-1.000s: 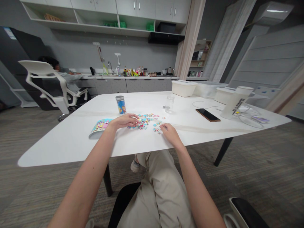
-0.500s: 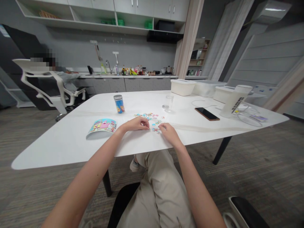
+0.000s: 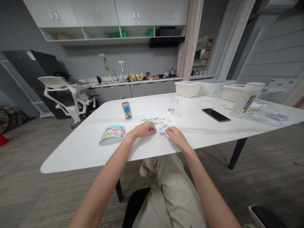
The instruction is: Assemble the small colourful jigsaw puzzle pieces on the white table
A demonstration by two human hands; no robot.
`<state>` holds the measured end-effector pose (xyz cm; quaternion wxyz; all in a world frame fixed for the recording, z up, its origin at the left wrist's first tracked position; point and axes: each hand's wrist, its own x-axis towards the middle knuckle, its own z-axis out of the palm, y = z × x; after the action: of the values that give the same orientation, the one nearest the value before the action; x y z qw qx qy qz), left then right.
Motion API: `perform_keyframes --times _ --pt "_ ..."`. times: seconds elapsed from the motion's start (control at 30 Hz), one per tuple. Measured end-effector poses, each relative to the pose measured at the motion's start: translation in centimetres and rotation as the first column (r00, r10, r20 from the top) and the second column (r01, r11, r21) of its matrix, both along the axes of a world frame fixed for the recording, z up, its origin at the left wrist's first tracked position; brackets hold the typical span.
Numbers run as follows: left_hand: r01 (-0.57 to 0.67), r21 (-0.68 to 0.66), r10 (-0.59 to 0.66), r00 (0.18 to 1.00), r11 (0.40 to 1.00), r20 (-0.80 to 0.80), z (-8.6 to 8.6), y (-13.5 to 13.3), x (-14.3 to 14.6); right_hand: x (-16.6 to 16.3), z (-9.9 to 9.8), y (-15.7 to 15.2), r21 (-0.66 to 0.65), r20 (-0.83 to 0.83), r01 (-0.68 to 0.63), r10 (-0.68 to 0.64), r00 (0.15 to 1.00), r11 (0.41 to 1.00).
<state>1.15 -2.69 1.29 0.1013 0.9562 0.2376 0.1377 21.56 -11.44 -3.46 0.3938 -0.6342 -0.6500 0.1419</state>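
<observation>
Small colourful jigsaw pieces (image 3: 154, 119) lie scattered on the white table (image 3: 78, 142) in front of me. A small cluster of pieces (image 3: 163, 134) sits between my hands. My left hand (image 3: 144, 129) rests on the table left of the cluster, its fingers curled and a small reddish jigsaw piece showing within them. From the right, my right hand (image 3: 177, 136) reaches the cluster's edge, thumb and fingertips pinched together. What those fingertips hold, if anything, is too small to make out. A curved cartoon picture sheet (image 3: 113, 133) stands to the left.
A blue cartoon canister (image 3: 127, 110) stands behind the sheet. A clear jar (image 3: 174, 104) and its lid (image 3: 171, 110) are beyond the pieces. To the right are a phone (image 3: 215, 114), a white tumbler (image 3: 247, 100), cables and storage boxes (image 3: 187, 89). Someone sits in a chair (image 3: 64, 101) behind.
The view has shifted, so everything on the table appears further right and slightly lower. Both hands keep nearly the same places beside the cluster of pieces.
</observation>
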Motion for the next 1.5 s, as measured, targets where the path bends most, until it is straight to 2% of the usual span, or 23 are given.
perform_keyframes --times 0.13,0.23,0.33,0.47,0.63,0.9,1.13,1.3,1.5 --pt "-0.091 0.18 0.112 0.987 0.979 -0.111 0.5 -0.8 -0.7 -0.1 -0.1 0.1 -0.011 0.021 -0.009 0.009 1.0 1.0" --pt "-0.084 0.256 0.122 0.983 0.963 -0.134 0.5 -1.9 -1.1 -0.2 0.1 0.0 -0.013 0.033 -0.028 0.029 0.999 1.0" --pt "-0.056 0.297 0.109 0.981 0.953 -0.163 -0.2 -3.1 -1.1 -0.3 0.3 -0.1 -0.025 0.029 -0.035 0.036 0.999 0.999" --pt "-0.081 0.354 0.142 0.978 0.932 -0.15 -1.4 -4.3 -1.0 -0.1 0.5 -0.2 -0.062 0.001 -0.035 0.035 0.999 0.997" --pt "-0.138 0.376 0.201 0.97 0.916 -0.135 -2.0 -4.8 -0.7 -0.2 0.5 -0.2 -0.071 0.035 -0.057 0.06 0.998 0.996" --pt "-0.278 0.395 0.353 0.927 0.876 -0.13 -1.7 -4.9 -1.0 -0.8 0.7 -0.9 -0.043 0.157 -0.084 0.09 0.983 0.996" --pt "-0.373 0.384 0.43 0.9 0.845 -0.073 -1.5 -5.0 -1.5 -0.6 1.0 -0.9 -0.041 0.139 -0.064 0.07 0.988 0.997" --pt "-0.5 0.388 0.551 0.834 0.774 -0.025 -1.4 -5.3 -1.6 -0.3 0.8 -0.5 -0.025 0.018 -0.059 0.059 0.998 0.998" --pt "-0.7 0.386 0.743 0.667 0.601 0.054 -1.4 -5.3 -1.9 0.1 0.3 0.3 0.001 -0.135 -0.003 0.003 0.991 1.0"
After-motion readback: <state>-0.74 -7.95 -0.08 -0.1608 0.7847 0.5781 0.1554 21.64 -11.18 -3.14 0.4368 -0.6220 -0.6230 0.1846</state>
